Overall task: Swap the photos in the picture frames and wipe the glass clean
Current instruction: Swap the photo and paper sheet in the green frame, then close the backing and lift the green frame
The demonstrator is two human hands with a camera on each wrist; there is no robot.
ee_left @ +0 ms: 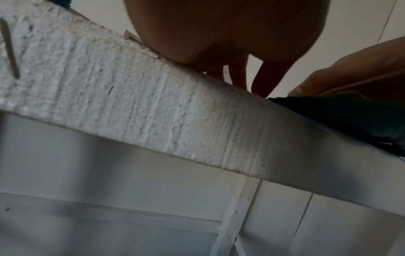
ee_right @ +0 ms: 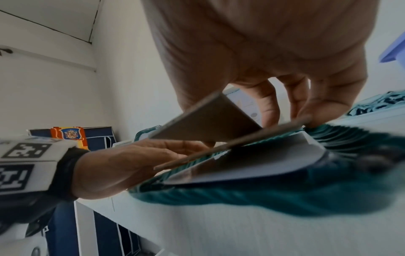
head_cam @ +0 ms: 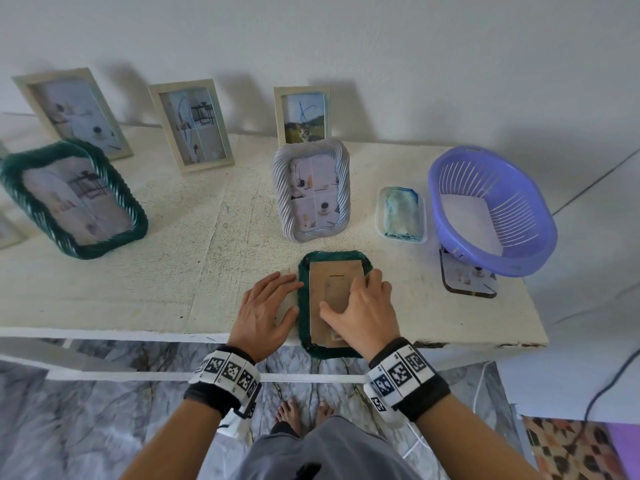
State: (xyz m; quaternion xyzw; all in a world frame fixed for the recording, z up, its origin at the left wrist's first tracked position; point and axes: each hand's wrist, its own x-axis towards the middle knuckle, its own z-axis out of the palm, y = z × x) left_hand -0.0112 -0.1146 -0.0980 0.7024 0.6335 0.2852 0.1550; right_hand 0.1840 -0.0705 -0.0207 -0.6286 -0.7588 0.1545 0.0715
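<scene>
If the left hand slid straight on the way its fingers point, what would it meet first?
The left hand points up and right; its fingertips already touch the face-down green frame. Sliding on, it would probably run into that frame's rim first, then the cardboard backing.

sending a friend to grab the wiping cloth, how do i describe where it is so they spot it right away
Look at the right end of the white table, where a purple basket sits. Just left of it lies a small clear tray holding the cloth. It is the only soft, crumpled, pale blue-green thing there; everything else nearby is a stiff picture frame.
</scene>
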